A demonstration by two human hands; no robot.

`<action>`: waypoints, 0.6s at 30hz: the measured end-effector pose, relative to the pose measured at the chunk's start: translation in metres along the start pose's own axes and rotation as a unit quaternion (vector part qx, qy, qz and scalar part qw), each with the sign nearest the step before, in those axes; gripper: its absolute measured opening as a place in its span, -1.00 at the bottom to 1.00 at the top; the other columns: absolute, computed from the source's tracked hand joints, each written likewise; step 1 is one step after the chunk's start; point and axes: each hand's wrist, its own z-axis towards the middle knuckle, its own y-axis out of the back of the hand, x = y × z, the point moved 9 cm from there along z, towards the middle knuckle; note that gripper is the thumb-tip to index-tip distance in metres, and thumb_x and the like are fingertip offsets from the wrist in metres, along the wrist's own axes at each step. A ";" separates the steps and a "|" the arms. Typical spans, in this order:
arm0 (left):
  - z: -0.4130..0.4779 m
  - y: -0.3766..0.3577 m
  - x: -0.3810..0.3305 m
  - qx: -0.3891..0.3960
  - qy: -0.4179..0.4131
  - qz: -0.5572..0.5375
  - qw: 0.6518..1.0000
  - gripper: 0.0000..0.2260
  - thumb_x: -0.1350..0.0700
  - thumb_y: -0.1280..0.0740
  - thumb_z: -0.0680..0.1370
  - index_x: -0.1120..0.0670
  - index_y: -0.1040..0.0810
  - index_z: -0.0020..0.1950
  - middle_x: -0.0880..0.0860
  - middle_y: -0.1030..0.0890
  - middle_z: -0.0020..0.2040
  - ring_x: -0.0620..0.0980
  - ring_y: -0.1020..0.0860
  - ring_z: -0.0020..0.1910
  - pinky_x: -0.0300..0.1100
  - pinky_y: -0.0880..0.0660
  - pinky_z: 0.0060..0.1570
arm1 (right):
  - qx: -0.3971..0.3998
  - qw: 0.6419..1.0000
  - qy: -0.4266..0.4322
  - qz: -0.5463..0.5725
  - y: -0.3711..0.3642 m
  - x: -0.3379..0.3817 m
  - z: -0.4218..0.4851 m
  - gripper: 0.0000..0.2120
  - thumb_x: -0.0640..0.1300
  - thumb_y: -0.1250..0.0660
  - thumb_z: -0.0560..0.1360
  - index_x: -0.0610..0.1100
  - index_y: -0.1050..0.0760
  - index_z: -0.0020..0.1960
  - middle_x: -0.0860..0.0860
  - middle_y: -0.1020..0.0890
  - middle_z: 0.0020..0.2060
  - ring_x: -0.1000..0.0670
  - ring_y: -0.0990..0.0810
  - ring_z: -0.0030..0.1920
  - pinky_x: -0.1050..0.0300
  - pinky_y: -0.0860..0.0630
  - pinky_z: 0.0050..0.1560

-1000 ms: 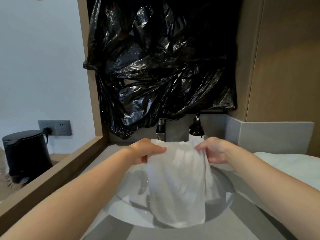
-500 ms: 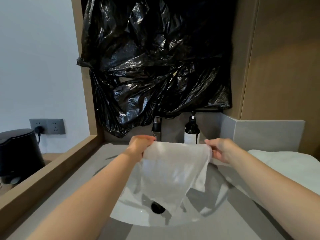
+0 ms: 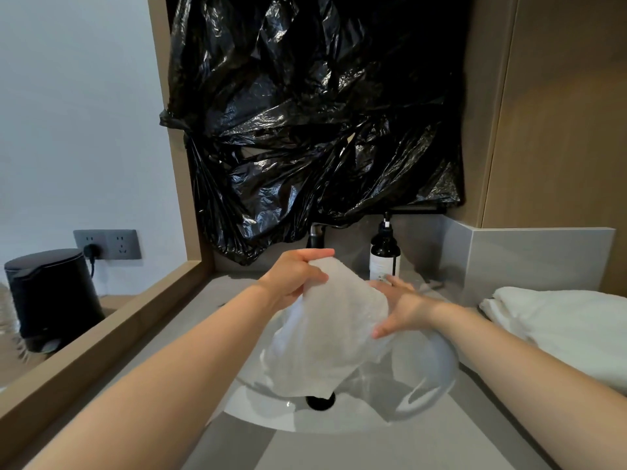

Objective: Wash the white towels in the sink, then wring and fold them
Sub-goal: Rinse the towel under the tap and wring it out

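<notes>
From the head camera I see the white towel (image 3: 325,334) held up over the sink (image 3: 298,420), clear of the basin and hanging in front of both forearms. Its long axis runs from the top corner, up and slightly left, down to the lower hem just above the black drain (image 3: 320,401). The top end points toward the faucet (image 3: 315,236) and the bottom toward me. The left hand (image 3: 295,283) grips that top corner, fingers curled round the bunched cloth. The right hand (image 3: 407,310) lies against the towel's right edge lower down, fingers stretched straight and slightly spread behind the cloth, thumb at the edge. The towel looks limp and creased, narrow at the gripped corner and widening below. Its lower right part is smeared by blur, so I cannot make out that edge. On the grey counter (image 3: 373,449) to my right lies a folded white towel stack (image 3: 559,327), well apart from the sink. A dark pump bottle (image 3: 384,262) stands behind the basin beside the faucet, under a crumpled black plastic bag (image 3: 315,113) covering the wall.
</notes>
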 end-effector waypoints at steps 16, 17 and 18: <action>-0.004 0.007 -0.076 -0.018 -0.105 0.329 0.938 -0.74 0.02 -0.41 0.54 0.04 -0.57 0.20 -0.02 -0.61 0.08 -0.08 -0.56 0.06 -0.18 -0.52 0.11 | -0.169 0.977 0.035 0.122 0.084 0.018 -0.029 -0.91 -0.26 -0.40 0.37 -0.09 -0.57 -0.18 0.09 -0.53 -0.32 0.09 -0.48 -0.33 0.32 -0.39 -0.37; 0.001 -0.010 -0.057 0.035 -0.067 0.339 0.938 -0.54 -0.10 -0.44 0.49 -0.01 -0.47 0.35 -0.01 -0.57 0.23 -0.06 -0.53 0.20 -0.11 -0.48 0.24 | -0.192 0.973 0.034 0.125 0.096 0.020 -0.034 -0.93 -0.24 -0.39 0.38 -0.09 -0.57 -0.21 0.11 -0.54 -0.33 0.10 -0.48 -0.33 0.33 -0.38 -0.38; -0.001 -0.027 -0.039 0.066 -0.032 0.362 0.929 -0.36 -0.17 -0.46 0.44 -0.05 -0.36 0.46 -0.01 -0.50 0.35 -0.05 -0.48 0.31 -0.06 -0.41 0.35 | -0.215 0.968 0.030 0.126 0.109 0.021 -0.038 -0.91 -0.24 -0.36 0.39 -0.07 -0.56 -0.24 0.12 -0.55 -0.34 0.10 -0.49 -0.32 0.33 -0.38 -0.38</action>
